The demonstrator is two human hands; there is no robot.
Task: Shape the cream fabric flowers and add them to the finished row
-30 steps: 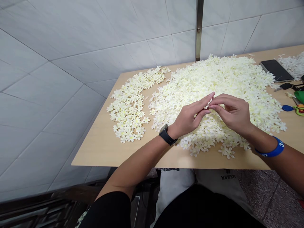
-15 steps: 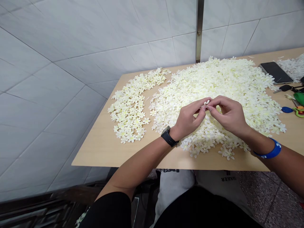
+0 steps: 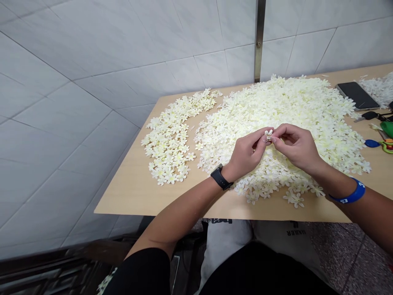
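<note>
A small white artificial flower is pinched between my two hands, its petals folded upward. My left hand grips it from the left with thumb and fingertips closed. From the other side, the thumb and index finger of my right hand are closed on the same flower. Both hands hover over the front part of a broad heap of loose white-yellow flowers. To the left, a smaller curved band of similar flowers lies on the wooden table.
A dark phone lies at the right rear, beside a pile of small white pieces. Keys and scissors with green-yellow handles sit near the right edge. A tiled wall borders the table's back.
The flower between my fingertips now shows more of its petals, spread upright. Both hands stay nearly in place, and the camera view has shifted slightly.
</note>
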